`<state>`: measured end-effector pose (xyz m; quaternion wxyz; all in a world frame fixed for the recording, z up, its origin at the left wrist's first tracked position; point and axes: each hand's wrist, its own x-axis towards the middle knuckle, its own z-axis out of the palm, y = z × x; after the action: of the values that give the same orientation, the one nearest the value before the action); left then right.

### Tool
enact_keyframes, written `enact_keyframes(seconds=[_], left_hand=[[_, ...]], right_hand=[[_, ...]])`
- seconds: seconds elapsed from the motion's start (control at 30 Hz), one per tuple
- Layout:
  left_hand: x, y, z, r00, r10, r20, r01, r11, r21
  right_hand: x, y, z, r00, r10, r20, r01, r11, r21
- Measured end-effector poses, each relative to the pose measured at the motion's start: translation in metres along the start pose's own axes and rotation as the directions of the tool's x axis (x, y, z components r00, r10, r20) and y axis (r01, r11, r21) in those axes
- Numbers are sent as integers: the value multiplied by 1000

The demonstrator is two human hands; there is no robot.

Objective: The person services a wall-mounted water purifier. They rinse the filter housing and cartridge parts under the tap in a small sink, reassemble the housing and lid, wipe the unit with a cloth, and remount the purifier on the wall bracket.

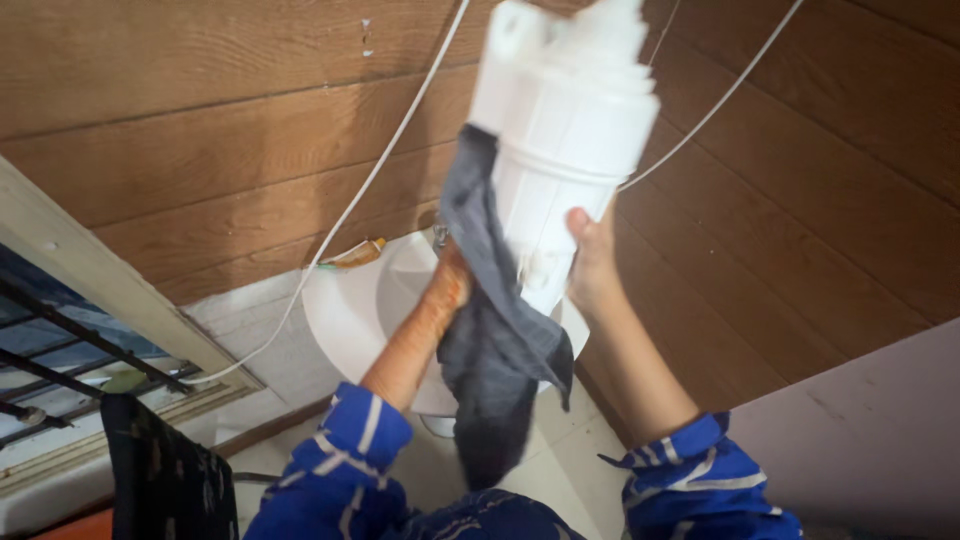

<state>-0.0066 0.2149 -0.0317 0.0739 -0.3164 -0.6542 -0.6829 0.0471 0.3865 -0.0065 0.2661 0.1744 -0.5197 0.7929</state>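
left hand (452, 275) mostly hidden, pressing grey cloth (490, 330) against white filter housing (560, 130), grip unclear. right hand (592, 255) clamped on housing's lower side, frame centre.

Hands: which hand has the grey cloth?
The left hand presses the grey cloth against the white canister; the right hand grips it bare.

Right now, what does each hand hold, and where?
Left hand: dark grey cloth, pressed against the white filter housing. Right hand: housing's lower side.
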Motion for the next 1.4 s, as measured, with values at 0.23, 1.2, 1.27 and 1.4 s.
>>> enact_keyframes(seconds=[0.23, 1.2, 1.27, 1.4], left_hand=[[29, -38, -23, 977, -204, -61, 183, 951, -250], [-69, -36, -2, 922, -368, 118, 385, 844, -374], [-81, -47, -7, 767, -603, 219, 616, 598, -513], [-78, -67, -18, 531, -751, 392, 762, 222, -608]], right_hand=[[2, 35, 8, 899, 431, 80, -434, 901, 20], [-13, 58, -35, 969, 220, -111, -155, 893, 422], [-15, 60, -31, 973, 211, -96, -148, 885, 442], [-15, 48, -21, 950, 311, -37, -281, 899, 334]])
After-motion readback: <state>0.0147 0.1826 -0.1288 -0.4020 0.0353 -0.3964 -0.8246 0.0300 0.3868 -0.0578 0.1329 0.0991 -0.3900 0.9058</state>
